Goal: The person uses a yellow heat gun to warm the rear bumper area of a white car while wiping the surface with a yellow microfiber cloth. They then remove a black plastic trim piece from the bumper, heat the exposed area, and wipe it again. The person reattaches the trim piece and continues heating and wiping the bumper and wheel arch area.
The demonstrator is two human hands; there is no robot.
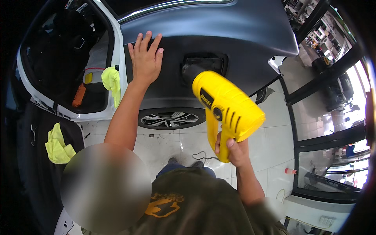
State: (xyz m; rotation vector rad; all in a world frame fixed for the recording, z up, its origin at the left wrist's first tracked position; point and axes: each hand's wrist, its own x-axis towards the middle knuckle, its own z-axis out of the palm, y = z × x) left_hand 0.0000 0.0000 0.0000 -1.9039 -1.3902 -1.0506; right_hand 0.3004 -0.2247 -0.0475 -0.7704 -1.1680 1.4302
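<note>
We hold the yellow heat gun [231, 105] with our right hand [237, 152], its grip clamped on the handle [224, 147], the nozzle [192, 73] at the dark square recess [209, 62] in the car panel [250, 49]. Our left hand [147, 64], grip apart, lies on the panel near a lime cloth [112, 81].

Bright glare at right-hand windows [354, 84]

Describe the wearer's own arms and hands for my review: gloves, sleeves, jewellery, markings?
The left hand and right hand are ungloved, with no ring, watch or marking visible, though some right fingers are hidden. The left forearm and right forearm are bare. The right sleeve is dark olive, matching the shirt; blurring hides the left sleeve.
</note>
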